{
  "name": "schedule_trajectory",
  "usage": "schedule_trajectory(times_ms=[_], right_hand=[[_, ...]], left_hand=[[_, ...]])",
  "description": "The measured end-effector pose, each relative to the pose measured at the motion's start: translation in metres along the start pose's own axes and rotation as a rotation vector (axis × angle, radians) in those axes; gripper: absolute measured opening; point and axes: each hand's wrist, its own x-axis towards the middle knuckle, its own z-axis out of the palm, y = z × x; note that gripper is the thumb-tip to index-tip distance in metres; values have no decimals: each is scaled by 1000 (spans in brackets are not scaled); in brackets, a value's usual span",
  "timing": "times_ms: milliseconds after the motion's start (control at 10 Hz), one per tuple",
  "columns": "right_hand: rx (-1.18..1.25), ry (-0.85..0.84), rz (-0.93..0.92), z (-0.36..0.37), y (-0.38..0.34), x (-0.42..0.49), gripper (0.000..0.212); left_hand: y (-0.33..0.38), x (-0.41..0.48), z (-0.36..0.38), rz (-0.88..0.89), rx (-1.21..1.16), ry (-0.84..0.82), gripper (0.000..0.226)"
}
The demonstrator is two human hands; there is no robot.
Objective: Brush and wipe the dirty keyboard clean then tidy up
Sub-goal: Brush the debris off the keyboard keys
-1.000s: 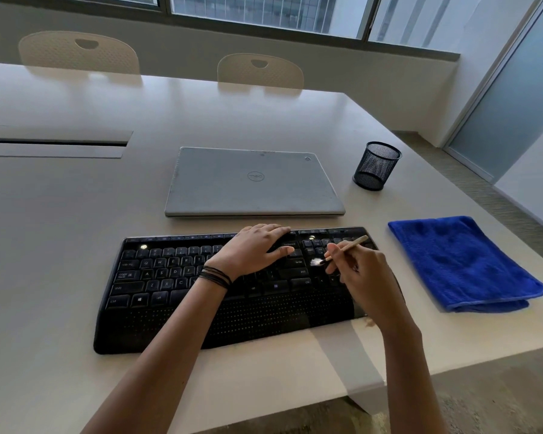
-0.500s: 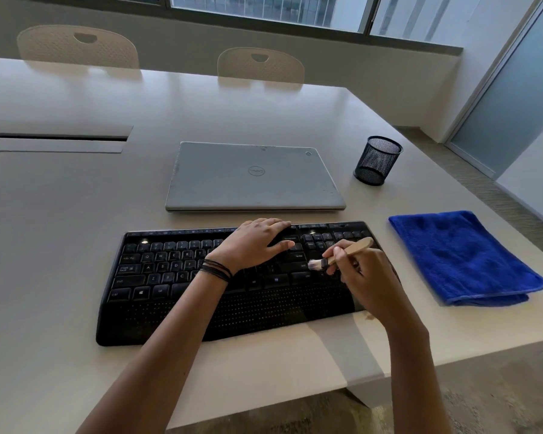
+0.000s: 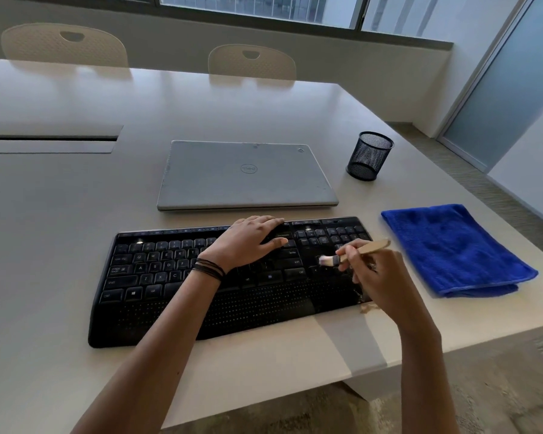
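The keyboard (image 3: 157,277) is black and full-sized, with white legends on the keys, a number pad at its right end and a wide dotted palm rest along its near edge. It lies flat on the pale table (image 3: 60,214), close to the table's near edge, and its glossy surface catches patches of light.

The left hand (image 3: 248,242) rests palm down on the keys right of the keyboard's middle, its fingers straight and close together and the thumb stretched out towards the enter key. The right hand (image 3: 376,277) is over the keyboard's right end, fingers curled and pinching the pale wooden handle of a small brush (image 3: 351,253). The brush's light bristles touch the keys between the main block and the number pad.

A small tan patch lies on the table at the keyboard's near right corner; what it is cannot be told.

Beyond the keyboard's right end stands a black mesh pen cup (image 3: 370,156), upright, its open mouth showing only its own mesh wall. A closed grey laptop (image 3: 245,175) lies just behind the keyboard. A folded blue cloth (image 3: 455,249) lies right of the keyboard, apart from it.
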Motion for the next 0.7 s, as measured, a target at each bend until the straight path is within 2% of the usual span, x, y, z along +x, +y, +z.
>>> schedule_trajectory(times_ms=[200,400,500,700], right_hand=[[3,38,77,-13,12,-3,26],[136,303,62,-4,21,7,11],[151,309,65,4,28,14,18],[-21,245,81,12,35,18,23]], left_hand=[[0,0,0,-4,0,1,58],[1,0,1,-3,0,1,59],[1,0,0,-3,-2,3,58],[0,-1,0,-1,-3,-2,59]])
